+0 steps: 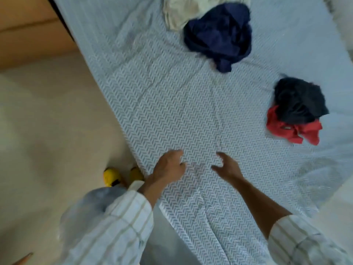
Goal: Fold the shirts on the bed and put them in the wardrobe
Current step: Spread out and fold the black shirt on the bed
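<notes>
Over bed (191, 111), both hands (198, 166) half-curled

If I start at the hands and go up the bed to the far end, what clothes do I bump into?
red shirt with a dark garment lying on it → navy blue shirt → cream shirt at the far end, partly under the navy one.

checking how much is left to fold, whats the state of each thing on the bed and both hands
cream shirt: crumpled, unfolded
navy shirt: crumpled, overlapping the cream one
dark shirt: bunched on the red shirt
red shirt: crumpled, partly covered
left hand: over sheet, holding nothing
right hand: fingers loosely curled, holding nothing
</notes>
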